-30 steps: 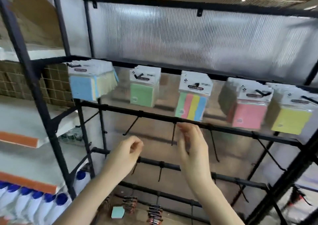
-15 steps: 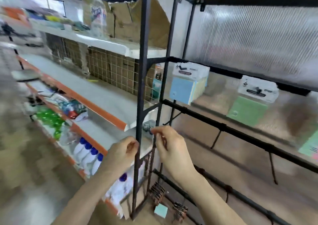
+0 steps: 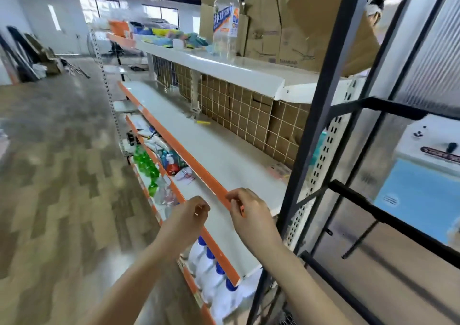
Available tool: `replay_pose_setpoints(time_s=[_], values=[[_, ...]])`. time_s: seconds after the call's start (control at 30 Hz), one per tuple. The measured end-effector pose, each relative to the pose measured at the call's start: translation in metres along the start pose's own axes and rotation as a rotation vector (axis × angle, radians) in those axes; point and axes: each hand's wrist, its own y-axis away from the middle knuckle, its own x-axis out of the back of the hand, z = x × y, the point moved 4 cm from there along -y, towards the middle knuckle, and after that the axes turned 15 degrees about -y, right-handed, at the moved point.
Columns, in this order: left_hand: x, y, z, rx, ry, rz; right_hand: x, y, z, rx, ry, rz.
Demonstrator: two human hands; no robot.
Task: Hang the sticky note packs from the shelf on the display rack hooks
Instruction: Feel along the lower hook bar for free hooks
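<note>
While both hands, the left hand (image 3: 191, 212) and right hand (image 3: 249, 210), hover loosely curled and empty before the orange-edged shelf (image 3: 224, 155), the view has swung left from the display rack (image 3: 321, 115) toward that shelf. One pack (image 3: 278, 170) seems to lie on it beside the rack post, so fetching probably comes next; a blue pack (image 3: 420, 190) hangs right of the post.

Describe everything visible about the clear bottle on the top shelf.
The clear bottle stands upright on the white top shelf, near its front edge, just in front of the cardboard boxes. It looks like transparent plastic with a white cap and a tapering neck. A white label with blue lettering and an orange patch wraps its middle. Whether it holds any liquid cannot be told. Neither hand touches it.
</note>
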Motion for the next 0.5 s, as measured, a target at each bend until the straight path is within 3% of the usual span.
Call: replay_pose_setpoints(time_s=[0.2, 0.5], values=[[0.019, -0.048, -0.043, 0.078, 0.023, 0.128, -0.05, -0.07, 0.022, -0.04, -0.014, -0.063], [0.027, -0.107, -0.11, 0.135, 0.089, 0.155, -0.14, -0.136, 0.052, -0.122, -0.022, -0.195]])
